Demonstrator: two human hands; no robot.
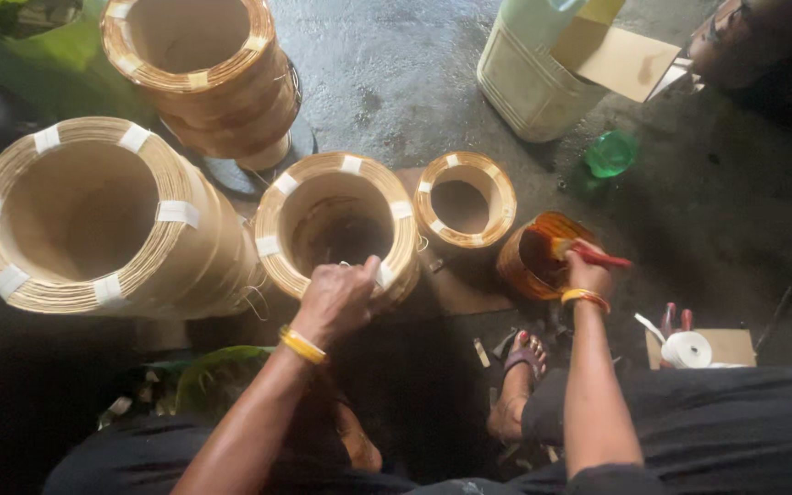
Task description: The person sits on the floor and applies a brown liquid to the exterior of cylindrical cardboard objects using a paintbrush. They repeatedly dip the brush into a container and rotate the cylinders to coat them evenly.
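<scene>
A pale jerrycan [529, 78] stands beside a green lid [610, 152].

Floor [396, 64]: dark grey concrete, stained, glossy patches | Light: dim, brighter beyond the hands, deep shadow near the body | Walls, windows, furniture: outside view

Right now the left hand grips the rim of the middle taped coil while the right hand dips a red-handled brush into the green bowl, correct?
Not quite. In the head view the right hand dips the red-handled brush into the amber container, not the green bowl, which sits apart, farther away. The left hand does grip the rim of the middle taped coil.
</scene>
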